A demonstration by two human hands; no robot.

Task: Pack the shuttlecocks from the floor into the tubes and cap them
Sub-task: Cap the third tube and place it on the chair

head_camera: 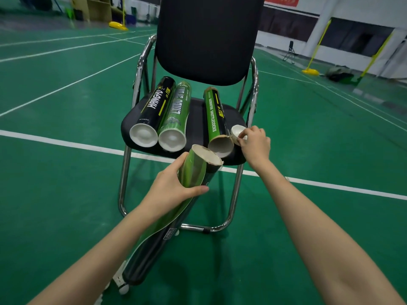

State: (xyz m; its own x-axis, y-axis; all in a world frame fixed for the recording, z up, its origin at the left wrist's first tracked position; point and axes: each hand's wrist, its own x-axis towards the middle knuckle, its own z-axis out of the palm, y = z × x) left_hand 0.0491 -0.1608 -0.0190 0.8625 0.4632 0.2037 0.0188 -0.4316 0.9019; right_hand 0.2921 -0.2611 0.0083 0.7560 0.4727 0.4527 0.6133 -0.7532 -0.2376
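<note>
Left hand (174,183) was wrapped around an uncapped green-and-black tube (191,172), fingers curled over the near side and thumb along the underside, gripping just below the open mouth. That tube ran tilted, mouth up toward the chair seat (198,119), lower end down by the floor (66,172) near the bottom edge of the view. A shuttlecock (120,280) lay on the floor right beside that lower end, partly hidden by the left forearm; couldn't tell if it touched the tube. Right hand (255,142) was at the seat's front right corner, fingertips pinched on a white cap (237,132), cap's hollow side facing the camera. Cap sat just beside the open end of a second uncapped tube (217,119), green and black, lettered "BADMINTON SHUTTLECOCKS", lying flat on the seat and pointing back toward the backrest (209,40). Its mouth was between the two hands, close to the held tube's mouth but apart from it. Two more tubes lay side by side on the seat's left half, touching each other: a black tube (152,111) marked "HANGYU" and a green tube (176,115), both with white caps fitted on the near ends. Both were well clear of the right hand and just beyond the left one.
</note>
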